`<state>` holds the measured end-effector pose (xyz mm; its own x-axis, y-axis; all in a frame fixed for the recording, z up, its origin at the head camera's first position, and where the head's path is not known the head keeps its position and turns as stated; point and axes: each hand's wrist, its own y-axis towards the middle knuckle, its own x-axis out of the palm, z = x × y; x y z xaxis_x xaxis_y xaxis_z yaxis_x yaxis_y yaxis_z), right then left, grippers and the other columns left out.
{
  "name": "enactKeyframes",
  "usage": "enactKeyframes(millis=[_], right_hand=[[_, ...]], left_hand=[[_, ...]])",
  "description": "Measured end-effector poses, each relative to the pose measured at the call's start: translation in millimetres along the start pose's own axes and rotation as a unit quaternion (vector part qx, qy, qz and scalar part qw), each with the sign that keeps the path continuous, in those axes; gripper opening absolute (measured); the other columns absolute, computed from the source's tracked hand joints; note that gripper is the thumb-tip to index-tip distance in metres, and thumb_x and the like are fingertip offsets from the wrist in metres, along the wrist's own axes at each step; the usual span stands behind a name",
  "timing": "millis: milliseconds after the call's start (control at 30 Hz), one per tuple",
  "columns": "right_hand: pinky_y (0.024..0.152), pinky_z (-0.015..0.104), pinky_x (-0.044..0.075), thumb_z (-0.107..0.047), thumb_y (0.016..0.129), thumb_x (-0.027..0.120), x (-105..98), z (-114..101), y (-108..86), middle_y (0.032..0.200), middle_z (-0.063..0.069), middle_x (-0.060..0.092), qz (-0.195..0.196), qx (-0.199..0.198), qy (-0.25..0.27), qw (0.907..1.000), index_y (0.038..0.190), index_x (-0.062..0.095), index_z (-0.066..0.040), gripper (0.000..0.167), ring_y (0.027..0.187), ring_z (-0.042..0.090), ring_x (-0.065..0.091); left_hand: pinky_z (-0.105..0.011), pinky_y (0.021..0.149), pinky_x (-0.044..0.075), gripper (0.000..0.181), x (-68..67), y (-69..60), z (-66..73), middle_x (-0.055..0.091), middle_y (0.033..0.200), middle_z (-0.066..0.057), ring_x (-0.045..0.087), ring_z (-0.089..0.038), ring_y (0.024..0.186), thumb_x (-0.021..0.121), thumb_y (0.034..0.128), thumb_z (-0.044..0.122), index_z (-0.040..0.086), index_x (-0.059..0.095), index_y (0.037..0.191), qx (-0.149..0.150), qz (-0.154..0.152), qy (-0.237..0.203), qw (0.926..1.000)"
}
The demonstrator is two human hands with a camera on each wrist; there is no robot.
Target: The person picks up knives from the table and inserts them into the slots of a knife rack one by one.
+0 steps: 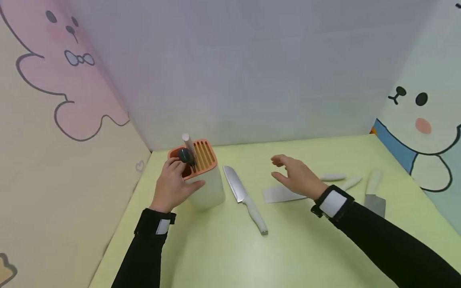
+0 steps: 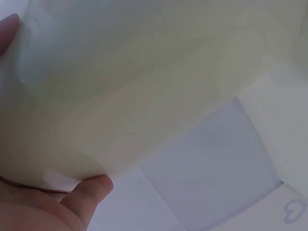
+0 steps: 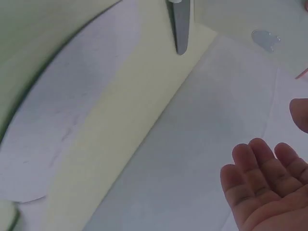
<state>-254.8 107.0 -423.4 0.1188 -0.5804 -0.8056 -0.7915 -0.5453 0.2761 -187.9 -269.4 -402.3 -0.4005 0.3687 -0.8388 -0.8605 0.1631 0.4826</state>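
My left hand (image 1: 173, 186) grips a white knife block (image 1: 207, 194) with an orange slotted top, its thumb across the near side. In the left wrist view the pale block wall (image 2: 144, 86) lies between the thumb and a fingertip. A light-handled piece (image 1: 189, 145) and a dark-handled one (image 1: 185, 155) stand in the block; their lower parts are hidden. Held above the table, my right hand (image 1: 300, 178) has loosely bent fingers and no object in it. Under it lies a broad-bladed knife (image 1: 279, 195), partly covered by the hand. A white-handled kitchen knife (image 1: 245, 196) lies between both hands.
Right of the right hand are two white handles (image 1: 333, 176), their blades hidden, and a knife with a wide blade (image 1: 375, 204). The pale green table (image 1: 230, 260) meets a plain back wall (image 1: 252, 80) and side walls with cartoon animals.
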Motion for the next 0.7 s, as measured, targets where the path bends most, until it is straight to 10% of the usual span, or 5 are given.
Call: enactKeyframes(millis=[500, 700], right_hand=[[0.099, 0.06, 0.035, -0.022, 0.095, 0.06, -77.6, 111.1, -86.8, 0.133, 0.029, 0.049, -0.044, 0.175, -0.087, 0.9797, 0.129, 0.052, 0.004, 0.043, 0.124, 0.047, 0.041], [0.097, 0.058, 0.039, -0.016, 0.093, 0.062, -73.1, 126.5, -71.3, 0.132, 0.029, 0.05, -0.094, 0.171, -0.097, 0.9759, 0.13, 0.052, 0.005, 0.043, 0.121, 0.046, 0.045]], left_hand=[[-0.048, 0.104, 0.036, 0.067, 6.0, 22.4, 12.2, 0.066, 0.104, -0.019, 0.043, -0.037, 0.122, 0.087, 0.067, 0.039, -0.002, 0.063, 0.114, 0.025, 0.0, -0.042, 0.9988], [-0.047, 0.108, 0.03, 0.063, -15.4, 12.2, 2.8, 0.067, 0.099, -0.022, 0.045, -0.04, 0.118, 0.086, 0.0682, 0.037, -0.004, 0.063, 0.111, 0.026, 0.002, -0.028, 0.9993]])
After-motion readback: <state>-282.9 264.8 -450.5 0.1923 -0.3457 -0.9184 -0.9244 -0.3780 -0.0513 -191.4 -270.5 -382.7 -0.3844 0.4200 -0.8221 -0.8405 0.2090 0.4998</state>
